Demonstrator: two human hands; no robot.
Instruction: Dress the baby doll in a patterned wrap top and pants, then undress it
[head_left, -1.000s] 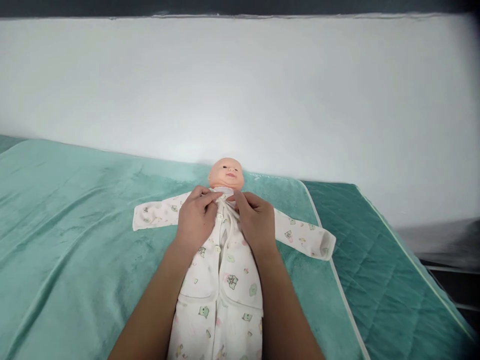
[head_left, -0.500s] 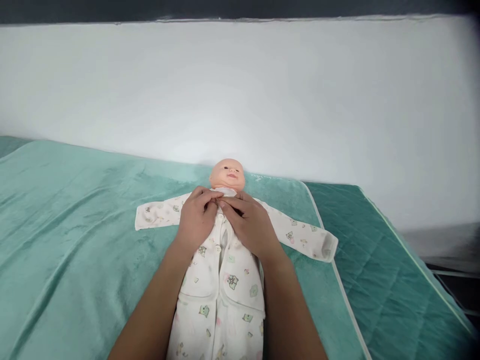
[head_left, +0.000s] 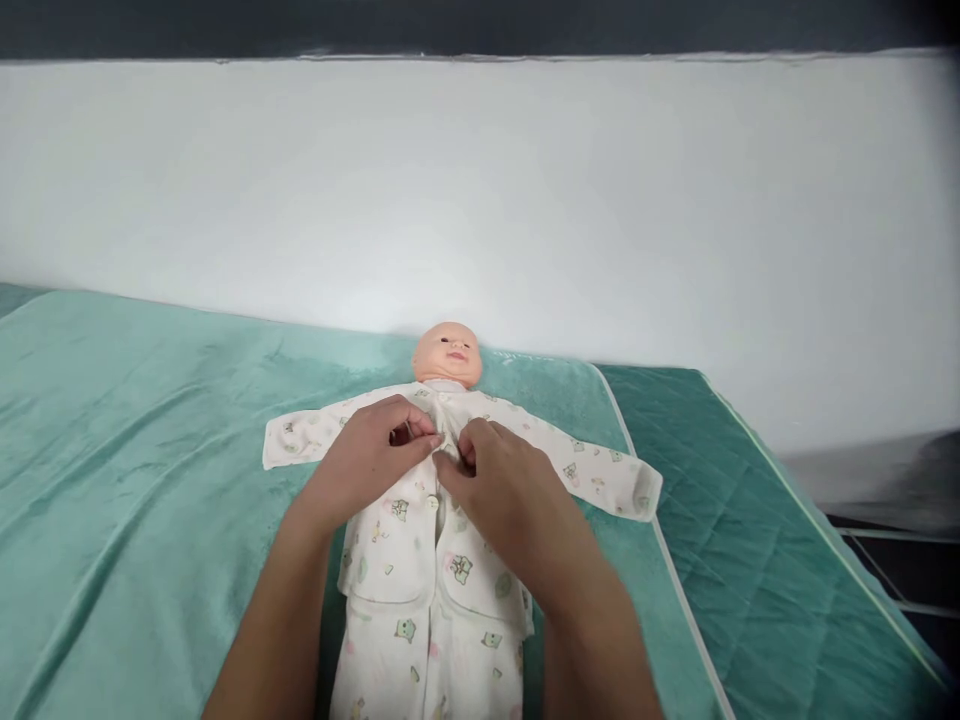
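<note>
A baby doll (head_left: 448, 352) lies on its back, its head toward the wall. It wears a white printed jacket (head_left: 397, 560) with sleeves spread to both sides, over matching trousers (head_left: 469, 665). My left hand (head_left: 375, 450) pinches the jacket's front edge at the chest with thumb and forefinger. Across from it, my right hand (head_left: 499, 470) has its fingers closed on the opposite front edge. The collar meets at the neck above my hands. Below them a button (head_left: 433, 503) shows, and the jacket's lower front hangs slightly apart. What lies between my fingertips is hidden.
A light green blanket (head_left: 172, 480) with a white border covers the bed under the doll. To the right lies a darker quilted cover (head_left: 757, 520). A white wall (head_left: 480, 200) rises behind, and metal bars (head_left: 885, 570) show at the far right.
Both hands have moved down from the collar to the chest, uncovering the neckline, which now lies together. My view has shifted slightly.
</note>
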